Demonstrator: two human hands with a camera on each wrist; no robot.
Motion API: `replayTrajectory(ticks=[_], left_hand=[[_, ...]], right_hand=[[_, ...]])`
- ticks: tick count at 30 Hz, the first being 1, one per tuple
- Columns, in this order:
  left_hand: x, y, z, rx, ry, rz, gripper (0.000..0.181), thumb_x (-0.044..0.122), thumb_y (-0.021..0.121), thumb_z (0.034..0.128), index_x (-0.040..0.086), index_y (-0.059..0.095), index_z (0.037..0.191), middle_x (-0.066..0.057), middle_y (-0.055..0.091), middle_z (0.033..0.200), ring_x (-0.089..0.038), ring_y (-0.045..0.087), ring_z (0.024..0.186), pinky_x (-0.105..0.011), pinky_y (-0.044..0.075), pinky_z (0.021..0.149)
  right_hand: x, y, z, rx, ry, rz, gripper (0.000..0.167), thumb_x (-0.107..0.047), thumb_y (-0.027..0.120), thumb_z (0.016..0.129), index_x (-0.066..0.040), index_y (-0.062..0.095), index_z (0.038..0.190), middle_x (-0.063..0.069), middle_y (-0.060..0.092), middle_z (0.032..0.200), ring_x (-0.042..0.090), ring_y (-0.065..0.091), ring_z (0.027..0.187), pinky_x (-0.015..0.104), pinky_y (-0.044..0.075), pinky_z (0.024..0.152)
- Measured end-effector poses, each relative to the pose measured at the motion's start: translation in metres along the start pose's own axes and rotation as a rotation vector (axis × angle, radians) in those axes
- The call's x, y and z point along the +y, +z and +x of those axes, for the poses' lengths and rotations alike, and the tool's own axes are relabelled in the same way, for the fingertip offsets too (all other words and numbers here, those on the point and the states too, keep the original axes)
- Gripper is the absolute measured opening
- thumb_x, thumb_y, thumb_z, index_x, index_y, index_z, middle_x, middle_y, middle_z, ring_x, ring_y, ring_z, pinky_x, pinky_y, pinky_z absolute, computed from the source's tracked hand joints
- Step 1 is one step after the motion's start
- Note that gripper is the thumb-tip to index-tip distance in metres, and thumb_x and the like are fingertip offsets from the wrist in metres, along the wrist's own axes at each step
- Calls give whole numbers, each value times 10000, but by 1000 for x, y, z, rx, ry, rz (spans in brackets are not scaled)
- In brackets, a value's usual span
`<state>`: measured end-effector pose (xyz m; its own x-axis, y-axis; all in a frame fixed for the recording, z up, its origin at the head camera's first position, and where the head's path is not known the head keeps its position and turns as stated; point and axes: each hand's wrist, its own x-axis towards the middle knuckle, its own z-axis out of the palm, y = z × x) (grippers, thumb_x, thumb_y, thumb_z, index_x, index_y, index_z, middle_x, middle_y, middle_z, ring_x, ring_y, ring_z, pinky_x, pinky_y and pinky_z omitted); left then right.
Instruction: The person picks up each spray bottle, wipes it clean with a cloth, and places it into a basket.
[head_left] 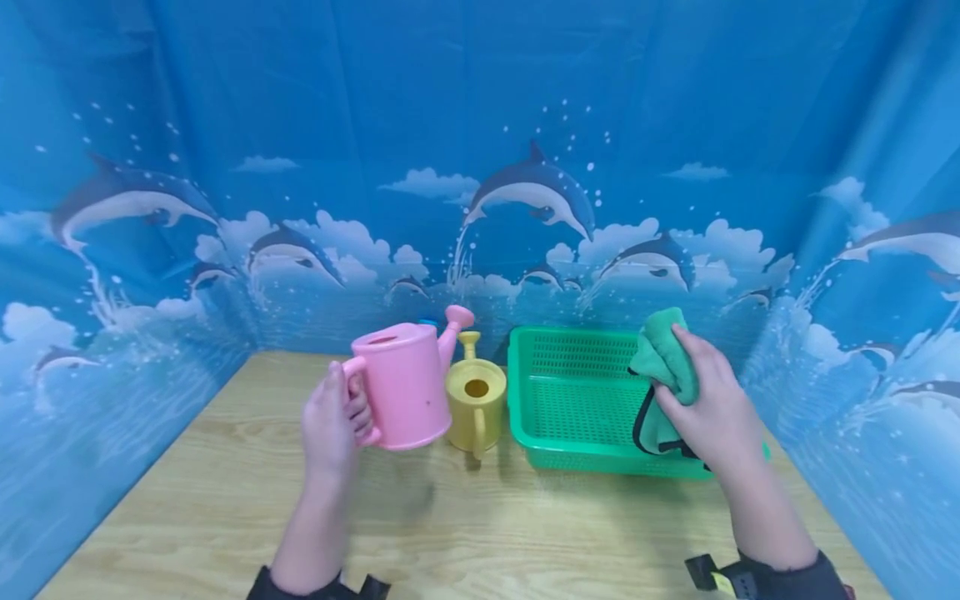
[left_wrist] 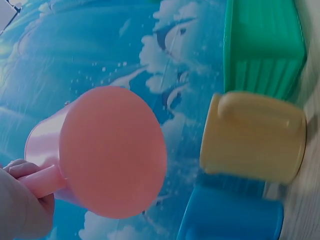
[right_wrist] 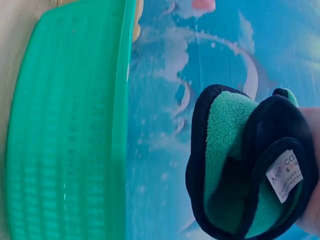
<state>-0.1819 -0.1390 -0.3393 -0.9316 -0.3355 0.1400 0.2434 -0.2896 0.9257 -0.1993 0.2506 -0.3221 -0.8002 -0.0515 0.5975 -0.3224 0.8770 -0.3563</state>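
Observation:
By its handle, my left hand point(head_left: 333, 417) grips a pink watering can point(head_left: 405, 383), held up off the table with its spout to the right. The left wrist view shows the round base of that pink can point(left_wrist: 115, 152). Just right of it stands a yellow watering can point(head_left: 476, 404) on the table. My right hand point(head_left: 712, 400) pinches a folded green cloth point(head_left: 667, 358) with black edging, above the right side of a green basket point(head_left: 577, 457). A white label shows on the cloth point(right_wrist: 225, 135) in the right wrist view.
A blue object point(left_wrist: 232, 212) stands beside the yellow can, mostly hidden behind the pink can in the head view. The wooden table point(head_left: 480, 533) is bordered at the back and sides by a blue dolphin-print curtain point(head_left: 360, 125).

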Motion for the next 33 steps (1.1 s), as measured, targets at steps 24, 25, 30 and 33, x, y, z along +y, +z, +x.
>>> replayTrajectory(ticks=[24, 25, 30, 33], left_hand=[[-22, 51, -26, -236, -97, -20, 412, 391, 382, 1038, 93, 379, 754, 54, 255, 531, -54, 231, 421, -176, 194, 425], [-22, 53, -28, -236, -108, -11, 408, 389, 384, 1038, 92, 383, 758, 51, 261, 532, -59, 237, 425, -178, 202, 430], [-23, 59, -35, -226, -116, 32, 416, 424, 400, 1028, 92, 404, 776, 38, 290, 541, -80, 277, 449, -180, 239, 451], [-24, 61, -37, -213, -101, 46, 420, 422, 408, 1026, 91, 407, 767, 32, 296, 545, -80, 285, 454, -178, 242, 454]], right_hand=[[-88, 39, -16, 322, -677, 262, 407, -313, 481, 968, -47, 586, 1258, 214, 567, 1302, 348, 591, 1114, 233, 457, 971], [-92, 40, -16, 318, -705, 269, 389, -297, 479, 969, -64, 590, 1260, 213, 567, 1301, 346, 588, 1113, 226, 431, 1007], [-107, 44, -17, 289, -820, 229, 333, -225, 483, 955, -131, 625, 1242, 202, 572, 1299, 350, 582, 1099, 397, 499, 926], [-111, 46, -18, 255, -844, 165, 336, -203, 549, 904, -154, 639, 1223, 197, 572, 1300, 374, 574, 1114, 503, 525, 826]])
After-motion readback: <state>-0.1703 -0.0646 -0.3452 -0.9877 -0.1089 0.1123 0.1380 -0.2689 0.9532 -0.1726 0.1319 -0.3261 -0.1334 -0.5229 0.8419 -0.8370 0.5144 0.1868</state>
